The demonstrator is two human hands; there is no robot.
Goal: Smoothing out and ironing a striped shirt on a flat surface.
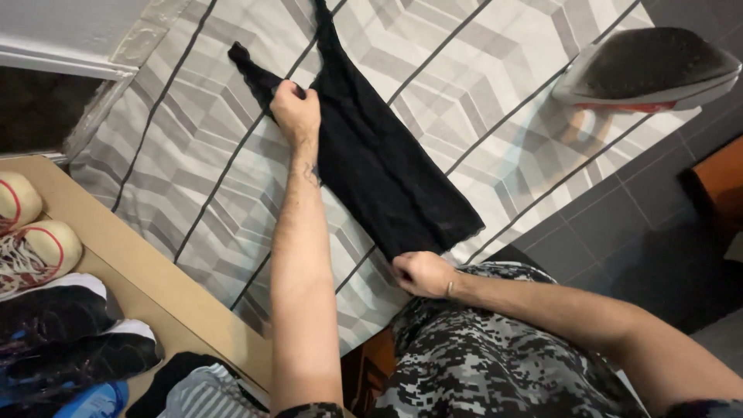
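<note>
Head view. A black garment [379,162] lies flat and stretched along a padded board with a grey and white geometric cover [193,155]. The garment runs diagonally from the upper centre of the frame down to the near edge of the board.

The left hand [296,112] rests on the upper part of the garment, where a narrow black strip branches off to the left. Its fingers are curled down onto the fabric; the grip is closed on the black cloth at that point. The left forearm extends straight up the frame across the cover.

The right hand [422,273] sits at the lower hem of the garment, at the near edge of the board. Its fingers are bent inward and pinch the hem; the grip is closed on the fabric. A thin band shows at the wrist.

An iron [646,70] stands on the far right end of the board, well apart from both hands, with its dark soleplate facing the camera.

To the left, a wooden shelf [147,271] carries several shoes [35,248]. Dark floor tiles [619,224] show at right. Camouflage-pattern clothing [495,364] fills the lower centre.
</note>
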